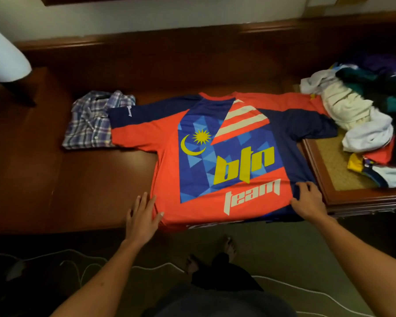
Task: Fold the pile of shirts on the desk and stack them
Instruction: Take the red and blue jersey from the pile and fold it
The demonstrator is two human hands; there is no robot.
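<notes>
A red and blue jersey (224, 143) with a yellow "btn" and white "team" print lies spread flat on the dark wooden desk (78, 179), both sleeves out. My left hand (142, 216) rests flat, fingers apart, on the jersey's lower left hem. At the lower right hem my right hand (308, 200) lies on the cloth with its fingers spread; a pinch cannot be made out. A folded plaid shirt (92, 120) sits to the left, partly under the jersey's sleeve. The pile of unfolded shirts (361, 115) is heaped at the right.
A framed cork board (334, 170) lies under the pile at the desk's right end. A white lampshade (5, 56) stands at the far left. White cables (82, 266) run across the floor by my feet (229, 245). A wooden ledge backs the desk.
</notes>
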